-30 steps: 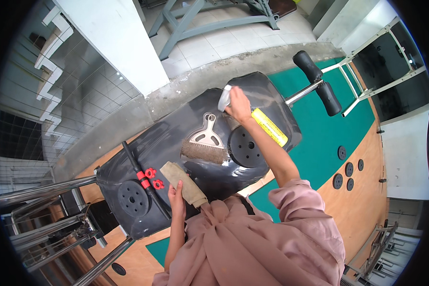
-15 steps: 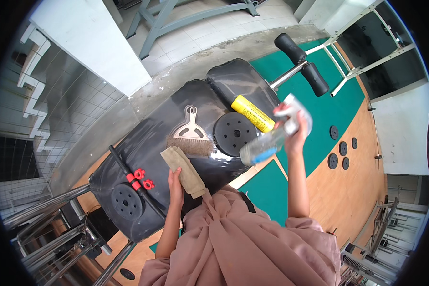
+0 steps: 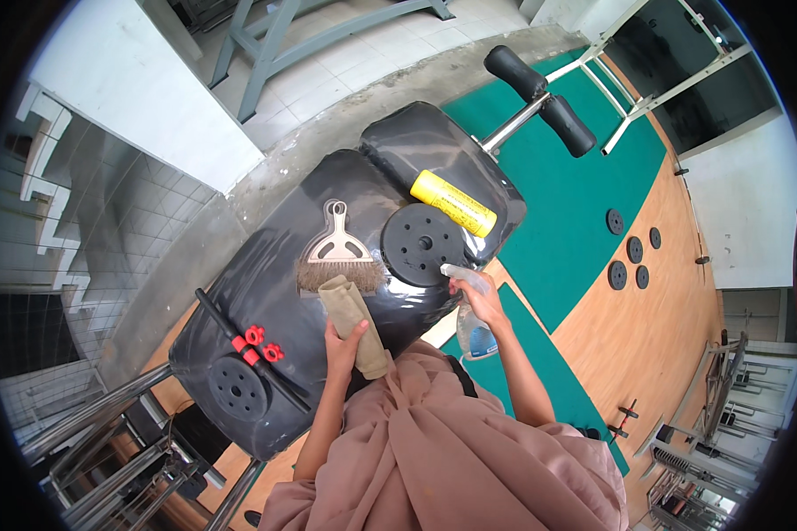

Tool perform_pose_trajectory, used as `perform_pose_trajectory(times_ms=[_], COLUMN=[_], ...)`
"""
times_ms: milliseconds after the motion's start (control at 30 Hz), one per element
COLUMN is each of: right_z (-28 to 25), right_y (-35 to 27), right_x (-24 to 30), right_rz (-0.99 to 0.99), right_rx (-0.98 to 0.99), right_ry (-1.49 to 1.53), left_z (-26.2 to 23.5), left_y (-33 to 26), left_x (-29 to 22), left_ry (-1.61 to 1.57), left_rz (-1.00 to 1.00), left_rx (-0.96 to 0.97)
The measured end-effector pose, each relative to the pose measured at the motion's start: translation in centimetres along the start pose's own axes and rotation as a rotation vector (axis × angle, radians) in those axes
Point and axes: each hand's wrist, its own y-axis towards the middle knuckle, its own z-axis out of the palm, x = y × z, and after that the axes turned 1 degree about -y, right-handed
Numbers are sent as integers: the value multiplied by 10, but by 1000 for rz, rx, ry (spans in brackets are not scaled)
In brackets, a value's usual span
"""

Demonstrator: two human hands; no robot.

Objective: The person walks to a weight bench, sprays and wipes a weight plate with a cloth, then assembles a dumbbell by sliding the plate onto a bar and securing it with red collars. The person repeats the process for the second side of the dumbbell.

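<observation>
My left hand [image 3: 342,350] grips a folded tan cloth [image 3: 352,311], thumb across its front, over the near side of a black padded bench [image 3: 323,190]. In my right hand [image 3: 482,299] is a clear spray bottle [image 3: 476,340] with a white spray head and a blue label. Its nozzle points left, close to the edge of a black weight plate [image 3: 406,255] lying on the bench. Beyond the cloth lies a hand brush [image 3: 336,257] with a cream handle and brown bristles. A yellow canister [image 3: 453,203] rests on its side behind the plate.
At the bench's left end lie another black plate [image 3: 239,387] and a black dumbbell bar [image 3: 281,382] with red collars [image 3: 255,335]. Padded rollers [image 3: 567,126] stick out past the far end. Several small plates [image 3: 635,250] lie on the wooden floor, right of a green mat [image 3: 540,265].
My right hand has brought the spray bottle down and left, closer to my body and the weight plate. My left thumb now lies across the cloth, which has shifted slightly right.
</observation>
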Motion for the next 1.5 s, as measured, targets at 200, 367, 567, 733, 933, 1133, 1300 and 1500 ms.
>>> perform_pose_trajectory(times_ms=[200, 367, 567, 733, 933, 1133, 1300, 1500], right_z=[5, -5, 0, -19, -30, -32, -28, -13], right_y=[18, 25, 22, 24, 13, -21, -30, 26], right_x=[8, 3, 7, -6, -18, -31, 6, 123], right_rz=[44, 101, 33, 76, 122, 105, 48, -575], right_rx=[-18, 113, -19, -170, -246, -93, -96, -121], right_ry=[113, -4, 111, 201, 243, 159, 188, 54], left_z=[13, 14, 11, 13, 19, 17, 18, 22], left_y=[-1, 0, 2, 2, 1, 3, 5, 8], left_x=[-12, -12, -9, -10, -17, -20, -27, -37], left_ry=[49, 36, 31, 39, 47, 76, 63, 34], left_rz=[-37, -26, -34, -50, -62, -75, -62, -71], left_rx=[29, 40, 46, 39, 51, 34, 21, -4])
